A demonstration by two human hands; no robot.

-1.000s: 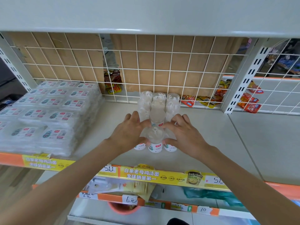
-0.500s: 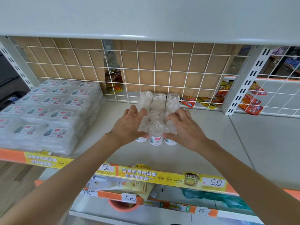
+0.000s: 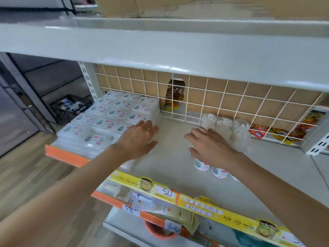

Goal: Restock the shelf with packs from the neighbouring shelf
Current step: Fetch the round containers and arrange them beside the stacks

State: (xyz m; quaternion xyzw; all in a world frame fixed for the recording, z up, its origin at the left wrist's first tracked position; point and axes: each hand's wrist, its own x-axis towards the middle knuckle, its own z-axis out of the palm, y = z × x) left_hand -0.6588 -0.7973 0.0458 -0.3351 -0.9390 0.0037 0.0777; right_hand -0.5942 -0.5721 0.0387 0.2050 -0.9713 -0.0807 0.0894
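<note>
Packs (image 3: 110,120) beside left hand (image 3: 138,139)

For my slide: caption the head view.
Open left hand reaches toward stacked packs; right hand beside bottles.

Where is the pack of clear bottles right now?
The bottle pack lies on the shelf right of centre, against the wire grid, partly under the right hand.

A shop — metal shelf (image 3: 178,168) with handwritten price tags (image 3: 166,192) (stacked packs (image 3: 114,113) too).
</note>
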